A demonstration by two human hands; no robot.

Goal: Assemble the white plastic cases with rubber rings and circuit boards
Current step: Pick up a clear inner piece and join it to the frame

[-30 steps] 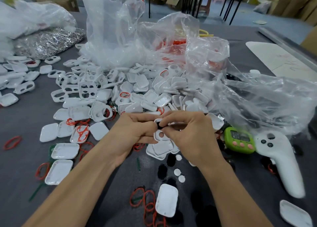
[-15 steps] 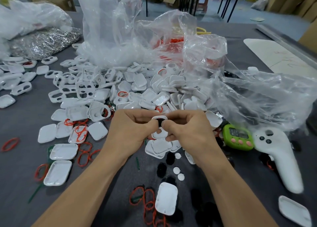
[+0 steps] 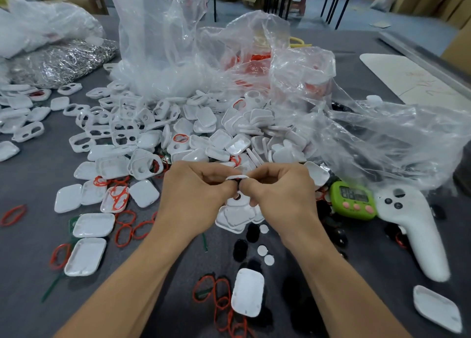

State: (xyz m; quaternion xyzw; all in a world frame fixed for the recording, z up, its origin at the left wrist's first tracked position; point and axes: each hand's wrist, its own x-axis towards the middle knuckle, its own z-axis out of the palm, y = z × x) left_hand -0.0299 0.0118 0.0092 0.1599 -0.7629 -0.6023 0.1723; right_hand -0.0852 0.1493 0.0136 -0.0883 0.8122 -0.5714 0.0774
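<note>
Your left hand (image 3: 193,195) and right hand (image 3: 283,197) now pinch the case (image 3: 237,177) tighter, thumbs meeting, so it looks nearly pressed together.

Green timer (image 3: 353,201), white controller (image 3: 413,225), possibly foil bag (image 3: 63,62)

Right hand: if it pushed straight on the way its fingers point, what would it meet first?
The right hand points left at the small white case it pinches; past that, the left hand, close behind, though depth is unclear.
</note>
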